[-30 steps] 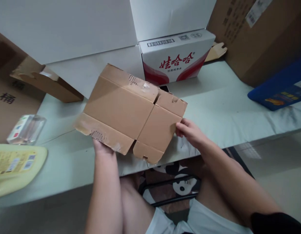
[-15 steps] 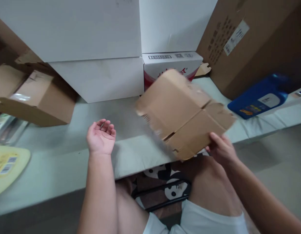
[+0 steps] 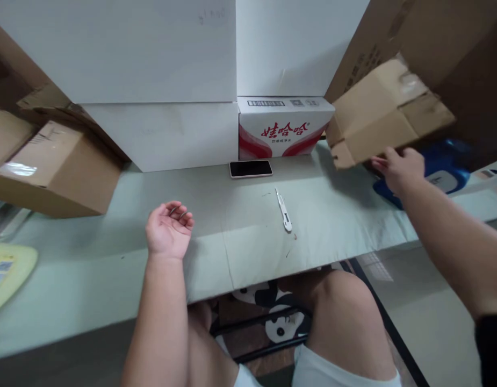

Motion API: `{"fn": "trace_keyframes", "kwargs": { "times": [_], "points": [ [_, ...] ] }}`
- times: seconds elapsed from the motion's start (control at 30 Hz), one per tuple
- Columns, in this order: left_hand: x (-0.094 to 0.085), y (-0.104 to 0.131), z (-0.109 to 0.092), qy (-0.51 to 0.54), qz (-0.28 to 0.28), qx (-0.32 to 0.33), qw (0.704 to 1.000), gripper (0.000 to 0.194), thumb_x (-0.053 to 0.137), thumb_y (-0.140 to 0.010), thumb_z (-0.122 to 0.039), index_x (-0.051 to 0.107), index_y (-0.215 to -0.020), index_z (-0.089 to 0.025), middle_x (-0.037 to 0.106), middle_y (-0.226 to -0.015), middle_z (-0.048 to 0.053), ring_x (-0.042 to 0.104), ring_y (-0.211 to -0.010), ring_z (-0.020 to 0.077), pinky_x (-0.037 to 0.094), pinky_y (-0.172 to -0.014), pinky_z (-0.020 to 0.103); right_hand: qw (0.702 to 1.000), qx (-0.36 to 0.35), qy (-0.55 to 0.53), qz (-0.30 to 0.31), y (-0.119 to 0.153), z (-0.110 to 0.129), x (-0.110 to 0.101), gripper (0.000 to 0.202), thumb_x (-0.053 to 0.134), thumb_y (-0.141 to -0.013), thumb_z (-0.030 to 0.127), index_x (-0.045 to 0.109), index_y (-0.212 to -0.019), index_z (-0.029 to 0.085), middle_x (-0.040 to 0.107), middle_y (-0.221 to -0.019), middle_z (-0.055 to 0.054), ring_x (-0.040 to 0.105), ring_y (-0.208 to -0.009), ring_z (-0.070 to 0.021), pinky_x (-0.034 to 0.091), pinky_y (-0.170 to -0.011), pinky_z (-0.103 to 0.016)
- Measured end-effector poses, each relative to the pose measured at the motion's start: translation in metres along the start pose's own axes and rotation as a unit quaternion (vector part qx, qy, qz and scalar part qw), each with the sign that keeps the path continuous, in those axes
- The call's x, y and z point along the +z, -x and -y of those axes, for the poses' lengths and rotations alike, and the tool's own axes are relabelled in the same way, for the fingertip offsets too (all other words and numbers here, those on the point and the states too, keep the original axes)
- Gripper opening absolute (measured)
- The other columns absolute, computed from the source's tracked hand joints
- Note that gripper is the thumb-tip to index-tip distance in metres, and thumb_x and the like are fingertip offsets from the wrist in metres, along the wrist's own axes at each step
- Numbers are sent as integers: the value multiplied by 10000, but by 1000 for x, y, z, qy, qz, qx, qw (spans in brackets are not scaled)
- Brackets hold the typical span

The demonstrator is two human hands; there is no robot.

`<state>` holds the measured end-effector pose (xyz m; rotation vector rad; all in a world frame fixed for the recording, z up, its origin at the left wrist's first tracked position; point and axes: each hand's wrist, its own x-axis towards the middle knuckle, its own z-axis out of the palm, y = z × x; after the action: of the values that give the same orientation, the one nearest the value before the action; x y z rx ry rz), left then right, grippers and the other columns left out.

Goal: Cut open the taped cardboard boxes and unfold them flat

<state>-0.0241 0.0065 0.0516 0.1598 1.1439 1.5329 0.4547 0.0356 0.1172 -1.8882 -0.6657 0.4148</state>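
My right hand (image 3: 403,166) grips the lower edge of a flattened brown cardboard box (image 3: 377,110), raised at the right in front of a large carton. Behind that hand a blue bottle (image 3: 444,180) lies partly hidden. My left hand (image 3: 170,228) rests palm up above the table, its fingers loosely curled and apart, with nothing in it. On the cloth between my hands lies a white utility knife (image 3: 283,210), its tip pointing away from me. Farther back, a phone (image 3: 251,169) lies flat, screen dark, before a white and red carton (image 3: 286,129).
White boxes (image 3: 159,134) stand along the back. An opened brown box (image 3: 71,166) is at the left, and a yellow package (image 3: 8,274) lies near the left edge. A tall brown carton (image 3: 445,32) rises at the right. Pale green cloth covers the table (image 3: 216,252).
My right hand has carried the flattened cardboard from the table's middle up and to the right, uncovering the knife and phone. My left hand has hardly moved.
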Motion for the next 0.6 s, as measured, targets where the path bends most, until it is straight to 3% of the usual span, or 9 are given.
{"fn": "trace_keyframes", "kwargs": {
  "times": [0.1,0.2,0.3,0.37,0.47,0.6],
  "points": [
    [-2,-2,-2,4,5,7,1000,222,486,-808,-276,622,-674,-162,592,-573,9,587,-454,120,481,-435,222,991,63,3,117,-15,18,44,372,611,-992,391,609,-1293,172,641,-1284,-102,664,-1085,-216,591,-910,-429],
    [-7,-2,-8,19,11,14,1000,176,526,-764,-291,615,-677,-167,580,-575,7,582,-465,121,473,-437,221,975,83,32,205,8,15,75,283,597,-1002,335,633,-1209,146,686,-1162,-100,691,-977,-183,604,-854,-375],
    [-14,0,-17,44,9,27,999,150,549,-738,-305,598,-682,-175,568,-583,1,567,-467,117,460,-439,219,954,62,58,289,54,8,97,130,513,-1022,194,625,-1000,133,714,-827,-69,701,-711,-128,598,-703,-270],
    [-18,2,-23,67,-1,41,997,147,548,-737,-308,576,-671,-180,543,-572,-7,537,-453,106,435,-434,209,935,33,74,344,89,9,112,124,503,-1004,142,607,-939,153,700,-721,-44,696,-632,-122,585,-645,-246],
    [-28,7,-31,108,-23,64,992,174,525,-755,-306,521,-628,-187,472,-535,-22,464,-421,87,373,-419,194,897,-31,96,430,142,20,143,113,538,-951,99,628,-930,163,710,-713,-34,695,-625,-122,565,-613,-232],
    [-47,11,-44,173,-50,84,980,225,467,-797,-313,479,-610,-190,396,-515,-37,391,-407,76,309,-414,189,828,-144,118,529,216,44,203,134,593,-884,107,680,-962,173,728,-753,-27,677,-682,-133,564,-689,-261]
  ]
}}
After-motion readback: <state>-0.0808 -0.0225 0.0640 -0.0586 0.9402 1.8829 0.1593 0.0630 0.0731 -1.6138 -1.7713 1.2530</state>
